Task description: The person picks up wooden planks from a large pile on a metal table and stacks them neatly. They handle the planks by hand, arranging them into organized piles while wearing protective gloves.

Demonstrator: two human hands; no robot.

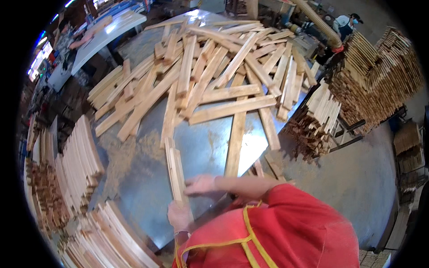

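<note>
My left hand [179,216] is closed round the near end of a few narrow wooden boards [174,167]. They lie lengthwise together and point away from me over the metal table [138,178]. My right hand [199,184] reaches across from the right to the boards' right side, just beyond the left hand. Its fingers are blurred, so their grip is unclear. Past the boards' far end spreads a big loose heap of wooden boards [232,105], crossing one another at many angles.
Stacked boards [80,163] stand along the left, with more [111,236] at the lower left. On the right are a smaller stack [321,107] and tall piles [380,76]. One person [344,24] is at the far right, another [67,44] by a pale table [107,38] far left.
</note>
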